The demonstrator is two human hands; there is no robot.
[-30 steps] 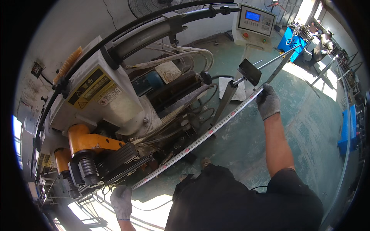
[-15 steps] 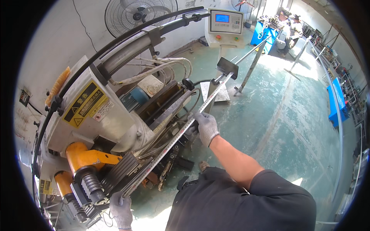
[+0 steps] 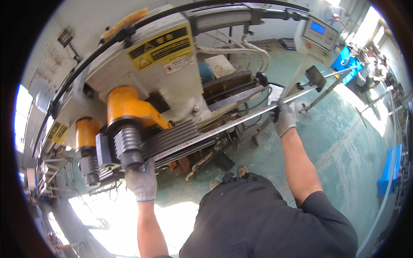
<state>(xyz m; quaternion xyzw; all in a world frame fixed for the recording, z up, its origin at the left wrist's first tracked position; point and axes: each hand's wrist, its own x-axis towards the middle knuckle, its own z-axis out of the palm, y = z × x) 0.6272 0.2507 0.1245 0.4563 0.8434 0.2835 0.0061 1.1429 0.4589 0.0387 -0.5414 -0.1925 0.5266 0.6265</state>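
A long pale tape measure [image 3: 223, 127] with red marks runs slantwise along the machine's front rail, up to a dark square plate [image 3: 315, 78] at the right. My left hand [image 3: 141, 182], in a grey-white glove, is closed at the tape's near end, just under an orange clamp arm [image 3: 124, 105] with a ribbed steel cylinder [image 3: 128, 148]. The cylinder hides part of its fingers. My right hand [image 3: 285, 119], gloved too, closes around the tape farther along, short of the square plate. Ridged dark strips [image 3: 178, 138] lie beside the tape near my left hand.
The pale machine body [image 3: 172, 81] with a yellow warning label [image 3: 161, 47] fills the upper left. A second orange clamp [image 3: 87, 133] stands farther left. At upper right are a control box [image 3: 320, 34], a blue bench [image 3: 344, 64] and a person [image 3: 378, 71]. Green floor [image 3: 340, 159] spreads right.
The view has turned, so the machine sits farther right. My left hand has come up close beneath the orange clamp. My right hand has slid along the tape toward the square plate.
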